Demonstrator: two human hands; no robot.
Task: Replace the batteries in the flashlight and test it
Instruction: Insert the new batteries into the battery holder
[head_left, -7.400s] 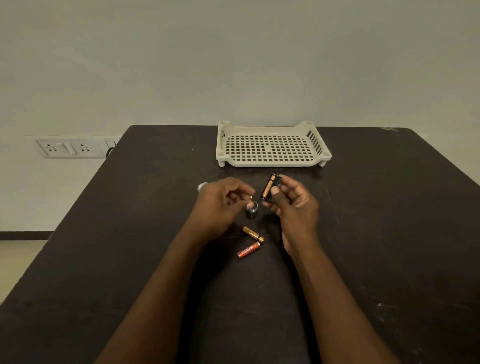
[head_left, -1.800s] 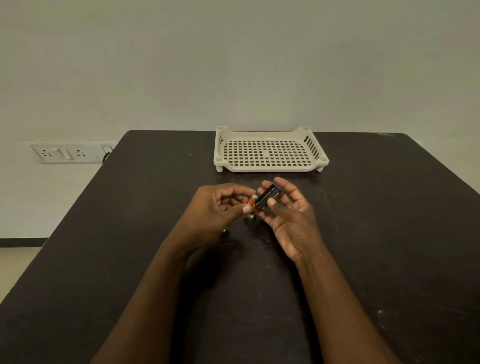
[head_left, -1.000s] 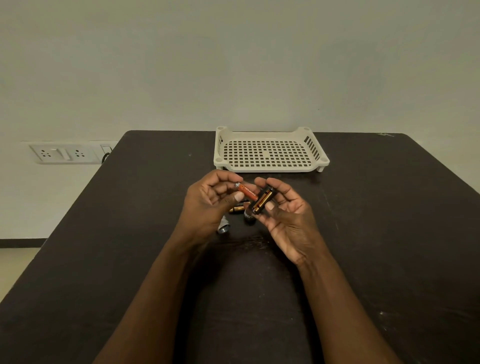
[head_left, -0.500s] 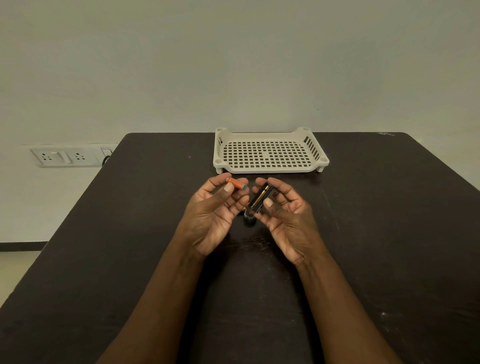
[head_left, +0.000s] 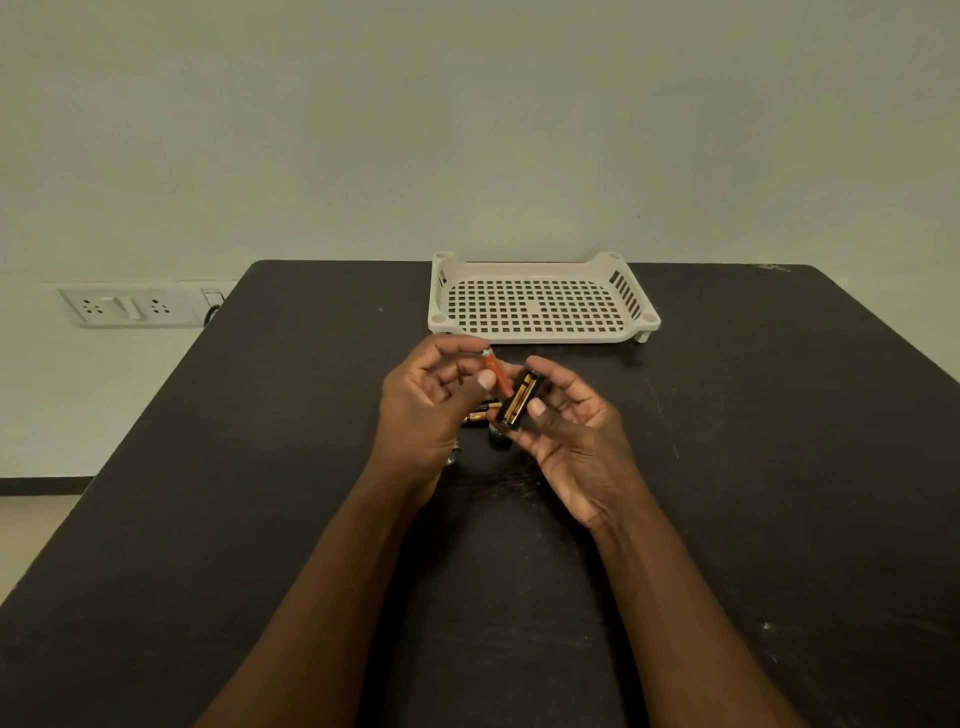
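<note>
the right hand (head_left: 563, 431) pinches the battery holder (head_left: 519, 400), slots facing up, just in front of the tray (head_left: 540, 338); the left hand (head_left: 431, 400) pinches an orange battery (head_left: 496, 371) beside it, likely ready to load.

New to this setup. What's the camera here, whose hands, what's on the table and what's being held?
There is no robot: a head-worn camera looks forward and down at a person's bare hands. The left hand pinches a slim orange cylindrical battery. The right hand holds a small black battery holder with a gold-and-black battery showing in it. On the dark table lie another gold-and-black battery, small metal flashlight parts half hidden under the hands, and a cream perforated plastic tray with nothing visible in it.
</note>
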